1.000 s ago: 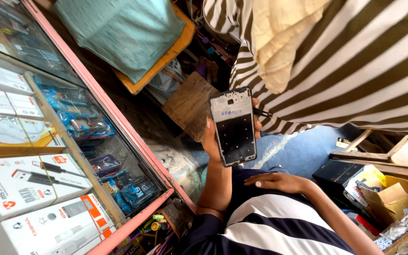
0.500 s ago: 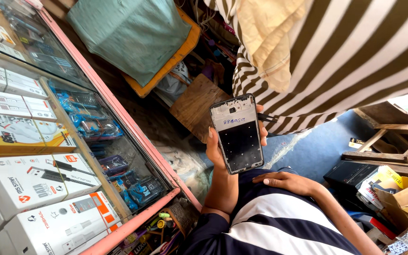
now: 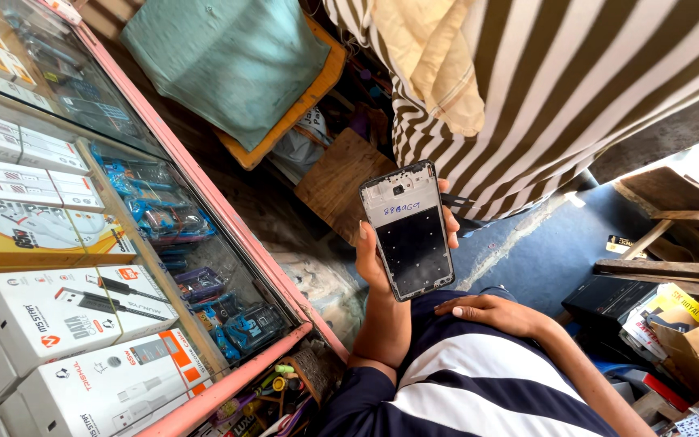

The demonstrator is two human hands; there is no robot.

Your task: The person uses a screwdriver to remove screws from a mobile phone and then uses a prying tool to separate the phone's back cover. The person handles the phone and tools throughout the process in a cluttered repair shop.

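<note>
Beside a glass display case [image 3: 204, 243], the left hand [image 3: 375, 259] still grips the phone frame [image 3: 408, 231], barely shifted, while the right hand [image 3: 491, 311] rests empty on the lap.

A pink-framed glass display case [image 3: 204, 202] stocked with boxes, a striped awning [image 3: 592, 89] overhead — blue floor [image 3: 544, 259] in daylight.

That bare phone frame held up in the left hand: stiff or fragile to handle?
The phone frame looks thin and hollowed out, so probably light and slightly bendable. The left hand grips only its edges, which suggests careful handling. Flat and rectangular, it is unlikely to roll.
</note>
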